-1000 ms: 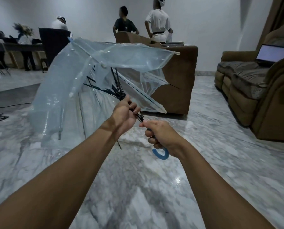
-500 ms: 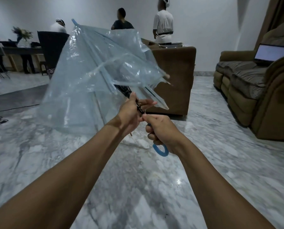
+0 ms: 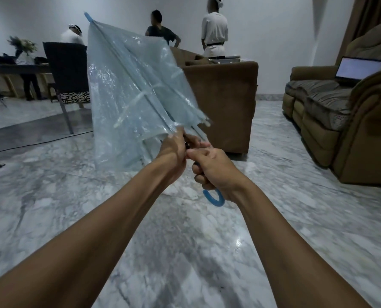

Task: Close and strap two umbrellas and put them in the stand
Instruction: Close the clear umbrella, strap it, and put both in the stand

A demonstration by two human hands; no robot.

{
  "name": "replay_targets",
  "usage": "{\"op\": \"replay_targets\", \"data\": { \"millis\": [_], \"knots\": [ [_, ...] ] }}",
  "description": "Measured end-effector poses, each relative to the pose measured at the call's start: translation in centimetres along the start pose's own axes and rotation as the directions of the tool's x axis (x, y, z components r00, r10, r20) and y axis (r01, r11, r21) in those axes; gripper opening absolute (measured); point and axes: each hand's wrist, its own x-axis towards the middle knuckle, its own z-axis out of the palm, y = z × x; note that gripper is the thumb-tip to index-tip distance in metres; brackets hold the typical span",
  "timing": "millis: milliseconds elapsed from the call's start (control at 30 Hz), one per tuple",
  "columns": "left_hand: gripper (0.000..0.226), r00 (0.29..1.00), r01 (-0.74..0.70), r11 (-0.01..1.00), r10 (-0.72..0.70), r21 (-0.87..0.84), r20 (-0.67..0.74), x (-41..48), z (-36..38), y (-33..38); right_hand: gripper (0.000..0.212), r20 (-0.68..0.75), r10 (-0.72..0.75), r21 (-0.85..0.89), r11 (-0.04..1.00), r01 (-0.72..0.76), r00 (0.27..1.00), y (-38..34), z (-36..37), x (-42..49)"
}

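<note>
Clear pale-blue umbrella (image 3: 136,94) with bright blue hooked handle (image 3: 215,200), grey-veined white marble floor (image 3: 185,252), brown armchair (image 3: 225,101), olive-brown sofa (image 3: 331,112), black-and-white squiggle-patterned chair seat (image 3: 74,97), white wall (image 3: 273,30)

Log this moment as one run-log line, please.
phase: closing | clear pale-blue plastic umbrella: canopy collapsed, loose | left hand: grips shaft at canopy edge | right hand: grips blue hooked handle | stand: not seen

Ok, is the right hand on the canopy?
No, the right hand grips the blue handle; the left hand grips the umbrella at the canopy's lower edge.
</note>
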Motion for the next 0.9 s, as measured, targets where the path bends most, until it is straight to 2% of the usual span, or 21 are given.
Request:
{"op": "replay_targets", "data": {
  "millis": [100, 267, 333, 433, 467, 567, 633, 667, 733, 800, 867, 900],
  "knots": [
    [0.050, 1.000, 0.023, 0.999, -0.023, 0.037, -0.005, 0.4, -0.3, -0.6, 0.016, 0.006, -0.001, -0.002, 1.000, 0.001, 1.000, 0.3, 0.4, 0.1],
    [0.049, 0.998, 0.051, 0.999, -0.052, -0.003, -0.031, 1.1, -0.8, -0.7, 0.027, -0.020, 0.014, 0.024, 1.000, -0.014, 1.000, 0.8, 0.9, 0.9],
    [0.047, 0.996, 0.080, 0.994, -0.082, -0.068, -0.028, 0.9, -0.8, -0.8, 0.026, -0.030, 0.031, 0.032, 0.999, -0.030, 0.999, 1.0, 1.1, 1.1],
    [0.058, 0.992, 0.120, 0.989, -0.124, -0.085, -0.031, 0.0, -0.6, -1.4, 0.019, -0.071, 0.083, 0.035, 0.996, -0.080, 0.994, 1.7, 1.0, 0.9],
    [0.058, 0.989, 0.137, 0.989, -0.140, -0.063, -0.038, -0.3, -0.5, -1.8, 0.018, -0.092, 0.098, 0.027, 0.995, -0.096, 0.991, 2.0, 0.8, 0.9],
    [0.038, 0.983, 0.173, 0.973, -0.161, 0.152, -0.085, -1.1, 0.0, -2.9, 0.023, -0.164, 0.116, -0.026, 0.992, -0.122, 0.980, 2.9, 0.1, 0.7],
    [0.029, 0.990, 0.140, 0.945, -0.129, 0.296, -0.058, -1.9, 0.2, -3.6, 0.028, -0.213, 0.125, -0.054, 0.989, -0.140, 0.969, 3.3, -0.6, 0.6],
    [0.026, 0.995, 0.093, 0.913, -0.099, 0.397, -0.007, -2.2, 0.1, -3.9, 0.028, -0.236, 0.130, -0.072, 0.986, -0.151, 0.963, 3.4, -1.0, 0.5],
    [0.021, 0.982, -0.035, 0.767, -0.093, 0.640, 0.165, -3.0, -0.3, -4.0, 0.028, -0.275, 0.141, -0.108, 0.978, -0.176, 0.951, 3.5, -1.8, 0.3],
    [0.045, 0.888, -0.140, 0.601, -0.275, 0.787, 0.368, -3.9, -1.0, -3.0, 0.027, -0.302, 0.148, -0.132, 0.972, -0.195, 0.942, 3.3, -2.6, 0.2],
    [0.055, 0.759, -0.201, 0.442, -0.494, 0.874, 0.424, -4.5, -1.9, -0.2, 0.028, -0.313, 0.146, -0.139, 0.970, -0.197, 0.939, 2.9, -3.3, 0.0],
    [0.051, 0.719, -0.235, 0.376, -0.553, 0.896, 0.421, -4.6, -2.5, 1.5, 0.028, -0.314, 0.141, -0.138, 0.972, -0.192, 0.939, 2.6, -3.6, 0.0]
  ]
}}
